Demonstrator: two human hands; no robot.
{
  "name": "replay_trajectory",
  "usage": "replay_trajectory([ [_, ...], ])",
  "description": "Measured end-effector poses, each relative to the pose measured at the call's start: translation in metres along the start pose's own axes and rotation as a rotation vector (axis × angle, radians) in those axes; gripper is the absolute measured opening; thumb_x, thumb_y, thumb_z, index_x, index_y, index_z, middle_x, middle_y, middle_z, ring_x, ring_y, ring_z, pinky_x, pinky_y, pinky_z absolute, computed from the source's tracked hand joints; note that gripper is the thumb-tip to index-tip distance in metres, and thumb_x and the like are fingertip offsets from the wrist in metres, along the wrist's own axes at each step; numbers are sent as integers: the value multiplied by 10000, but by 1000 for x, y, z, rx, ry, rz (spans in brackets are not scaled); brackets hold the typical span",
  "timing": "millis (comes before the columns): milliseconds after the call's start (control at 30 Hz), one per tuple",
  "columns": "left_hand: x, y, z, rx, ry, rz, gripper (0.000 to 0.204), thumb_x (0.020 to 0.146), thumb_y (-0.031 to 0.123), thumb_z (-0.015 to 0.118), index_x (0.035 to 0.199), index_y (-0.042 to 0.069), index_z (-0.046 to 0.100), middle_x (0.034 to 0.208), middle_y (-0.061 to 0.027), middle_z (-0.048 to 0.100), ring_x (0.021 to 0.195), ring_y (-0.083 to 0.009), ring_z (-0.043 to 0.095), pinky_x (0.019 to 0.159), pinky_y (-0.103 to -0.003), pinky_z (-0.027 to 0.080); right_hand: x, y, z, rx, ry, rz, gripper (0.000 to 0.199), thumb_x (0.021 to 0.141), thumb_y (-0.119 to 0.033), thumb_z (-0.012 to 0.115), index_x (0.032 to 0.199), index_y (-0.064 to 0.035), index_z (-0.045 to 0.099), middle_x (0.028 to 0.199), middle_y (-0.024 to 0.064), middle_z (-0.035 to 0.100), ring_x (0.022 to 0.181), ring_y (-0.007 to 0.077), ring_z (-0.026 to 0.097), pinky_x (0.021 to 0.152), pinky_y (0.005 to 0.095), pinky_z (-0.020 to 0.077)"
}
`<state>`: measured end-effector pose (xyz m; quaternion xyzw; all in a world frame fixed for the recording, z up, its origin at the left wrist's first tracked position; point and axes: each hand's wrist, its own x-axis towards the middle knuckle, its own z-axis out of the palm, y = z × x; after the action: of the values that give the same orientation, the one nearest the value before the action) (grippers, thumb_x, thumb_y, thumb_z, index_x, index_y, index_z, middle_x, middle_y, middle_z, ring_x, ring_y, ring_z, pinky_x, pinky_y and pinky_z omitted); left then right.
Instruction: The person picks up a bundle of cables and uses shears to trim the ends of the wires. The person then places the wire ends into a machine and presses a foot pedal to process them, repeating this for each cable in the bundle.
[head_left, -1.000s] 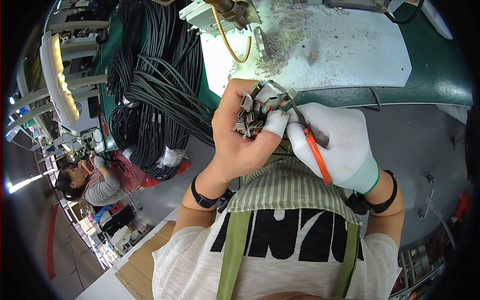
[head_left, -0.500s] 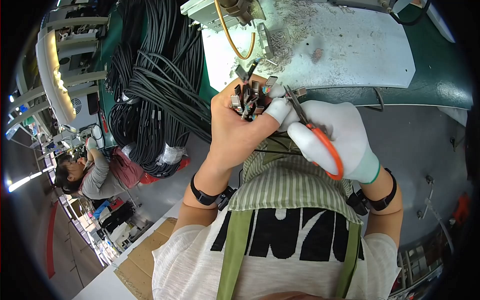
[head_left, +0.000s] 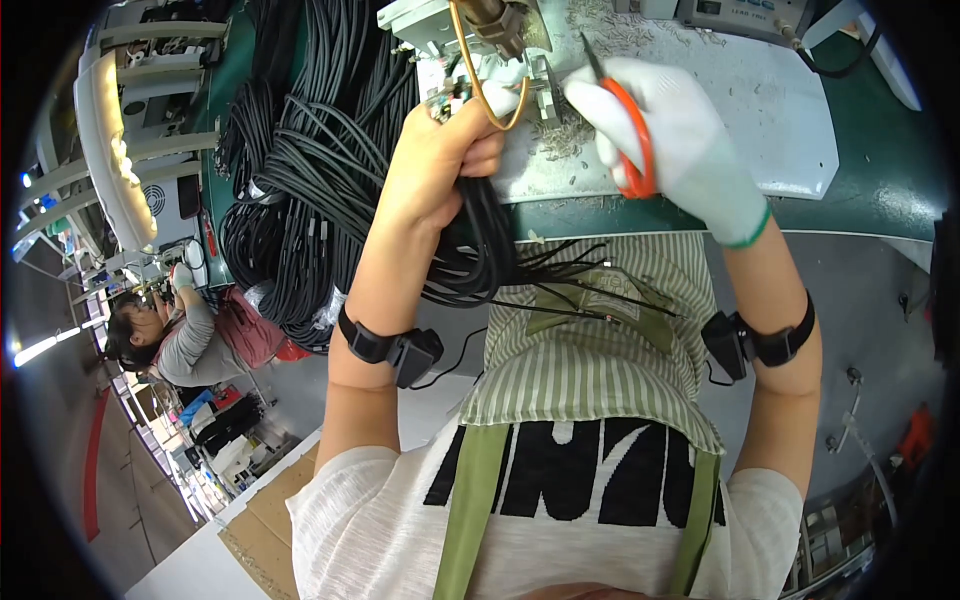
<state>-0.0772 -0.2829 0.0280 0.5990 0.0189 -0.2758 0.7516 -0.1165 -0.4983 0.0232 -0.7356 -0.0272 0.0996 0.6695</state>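
My left hand (head_left: 432,160), its fingers curled, grips a bundle of black cables (head_left: 487,235) that hangs down to my lap. The cables' stripped ends (head_left: 447,98), with metal connectors and thin coloured wires, stick out above the fist. A white covering shows on a fingertip, beside the machine's yellow tube (head_left: 470,60), which partly hides it. My right hand (head_left: 670,125), in a white glove, is closed around orange-handled cutters (head_left: 643,140), their dark tip pointing up and away. The right fingertips are near a small metal block (head_left: 545,92) under the machine head (head_left: 497,25).
Metal scraps (head_left: 565,140) litter the white board (head_left: 740,120) on the green table (head_left: 880,195). Large coils of black cable (head_left: 320,160) lie at left. A control box (head_left: 735,15) stands at the back. Another person (head_left: 190,330) sits at far left.
Both hands have moved forward and apart, from in front of the board's edge to the machine. The left hand carries the cable bundle; the cutters have left the connectors and stay in the right hand.
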Motion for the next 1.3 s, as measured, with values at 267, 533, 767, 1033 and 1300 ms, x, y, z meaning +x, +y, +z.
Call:
replay_trajectory([
  [267, 5, 10, 11, 213, -22, -33, 149, 834, 54, 586, 702, 67, 518, 564, 45, 426, 447, -28, 318, 405, -195, 221, 18, -8, 6, 144, -119, 92, 283, 878, -278, 596, 760, -23, 562, 557, 22, 532, 459, 83, 500, 427, 227, 406],
  [533, -1, 11, 16, 358, 4, 101, 96, 814, 41, 615, 751, 56, 544, 571, 41, 447, 467, -24, 363, 410, -188, 269, 17, -13, 2, 145, -166, 111, 298, 853, -300, 624, 779, -13, 592, 568, 24, 544, 449, 88, 513, 401, 227, 397],
  [767, -4, 1, 14, 371, 36, 134, 142, 842, 130, 650, 801, 53, 537, 581, 62, 447, 470, -21, 368, 413, -183, 278, 20, -8, 2, 132, -179, 182, 287, 842, -292, 633, 797, -10, 609, 574, 26, 554, 459, 92, 522, 412, 224, 405],
  [1033, -2, 2, 16, 354, -10, 163, 181, 846, 182, 668, 837, 56, 539, 591, 66, 457, 475, -17, 369, 414, -181, 273, 21, 11, -3, -9, -179, -424, 246, 845, -258, 621, 796, -18, 608, 592, 27, 564, 495, 91, 538, 452, 229, 432],
  [1300, 2, 4, 18, 281, -49, 106, 165, 888, 167, 613, 816, 51, 521, 609, 46, 450, 469, -32, 366, 416, -182, 267, 22, -4, -3, 126, -187, 135, 251, 861, -253, 603, 801, -9, 586, 587, 31, 556, 478, 88, 523, 450, 229, 427],
])
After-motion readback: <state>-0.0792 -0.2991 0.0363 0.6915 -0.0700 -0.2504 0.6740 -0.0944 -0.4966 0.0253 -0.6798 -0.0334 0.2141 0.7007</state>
